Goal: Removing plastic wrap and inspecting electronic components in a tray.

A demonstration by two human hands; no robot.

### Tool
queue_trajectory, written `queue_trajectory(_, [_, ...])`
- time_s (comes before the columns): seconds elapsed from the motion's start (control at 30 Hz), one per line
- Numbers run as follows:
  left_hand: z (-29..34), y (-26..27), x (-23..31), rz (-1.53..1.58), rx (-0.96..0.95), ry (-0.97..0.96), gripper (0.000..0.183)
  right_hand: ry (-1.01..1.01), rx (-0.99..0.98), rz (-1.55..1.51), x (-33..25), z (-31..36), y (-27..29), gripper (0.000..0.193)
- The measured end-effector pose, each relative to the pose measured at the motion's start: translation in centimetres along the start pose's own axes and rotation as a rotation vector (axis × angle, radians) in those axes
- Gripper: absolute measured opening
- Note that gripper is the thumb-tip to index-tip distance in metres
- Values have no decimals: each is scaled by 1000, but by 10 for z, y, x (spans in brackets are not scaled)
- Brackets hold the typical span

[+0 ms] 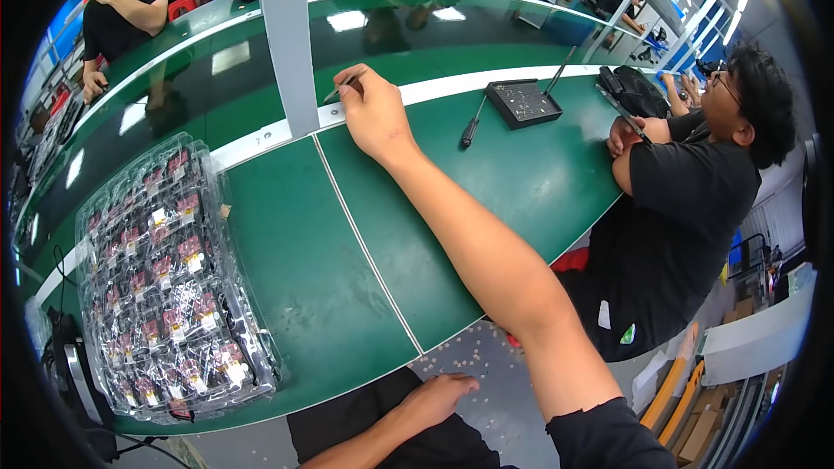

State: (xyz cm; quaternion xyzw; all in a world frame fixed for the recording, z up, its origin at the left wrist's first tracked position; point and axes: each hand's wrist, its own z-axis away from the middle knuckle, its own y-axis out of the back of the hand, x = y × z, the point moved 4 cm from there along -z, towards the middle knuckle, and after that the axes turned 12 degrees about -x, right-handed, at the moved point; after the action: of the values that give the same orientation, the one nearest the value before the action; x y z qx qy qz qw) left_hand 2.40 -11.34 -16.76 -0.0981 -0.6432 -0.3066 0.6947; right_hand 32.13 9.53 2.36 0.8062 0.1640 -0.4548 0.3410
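Assembly workshop: green conveyor (pixel 495 45), component trays (pixel 254 330)

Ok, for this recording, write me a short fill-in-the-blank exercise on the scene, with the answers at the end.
1. The hand stretched out over the green bench, holding a thin tool, is the person's ____ one.
2. The clear plastic trays filled with parts stand toward the ____ side of the picture.
3. The small open box holding tiny pieces is coloured ____.
4. The dark-handled tool lying on the bench beside that box is a ____.

Missing words: right; left; black; screwdriver.
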Motion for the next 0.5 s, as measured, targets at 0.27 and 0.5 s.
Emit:
queue_trajectory(0.27, [0, 4, 1, -21, 27, -1, 34, -17, -8, -14, 3, -1, -1, 16])
queue_trajectory(0.5, [0, 5, 3, -46, 5, 6, 36, -10, -14, -13, 5, -1, -1, 17])
